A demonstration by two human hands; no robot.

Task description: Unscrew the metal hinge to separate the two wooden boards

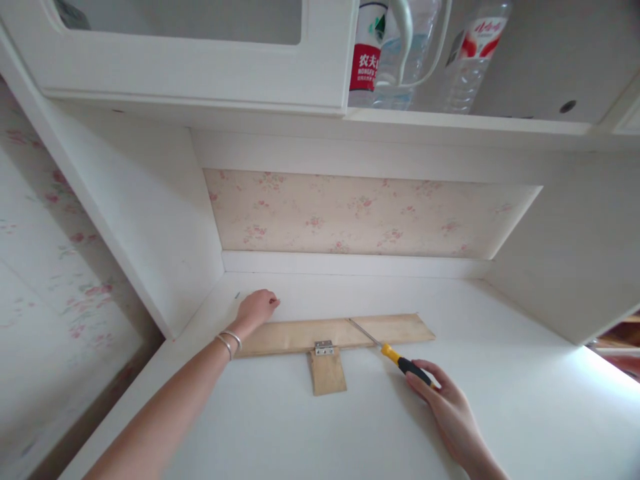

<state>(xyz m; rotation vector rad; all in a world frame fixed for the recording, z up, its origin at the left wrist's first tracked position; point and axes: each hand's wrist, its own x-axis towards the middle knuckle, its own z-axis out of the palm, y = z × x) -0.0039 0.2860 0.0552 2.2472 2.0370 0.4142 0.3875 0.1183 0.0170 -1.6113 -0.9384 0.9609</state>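
My right hand [445,407] grips the yellow and black handle of a screwdriver [393,353]. The screwdriver's shaft points up and left, and its tip is over the long wooden board [300,335]. A small metal hinge [324,347] joins that board's front edge to a short wooden piece [329,373]. My left hand [257,308] is closed in a pinch above the white surface, just behind the board's left part. Something tiny shows at its fingertips, too small to name. Two bangles [231,341] circle the left wrist.
The white desktop [240,427] lies between side panels. A tiny dark object [237,295] rests near the left panel [145,200]. Overhead, a cabinet [200,73] holds several plastic bottles [475,53] and a white handle [407,40]. Floral wallpaper [350,213] covers the back wall.
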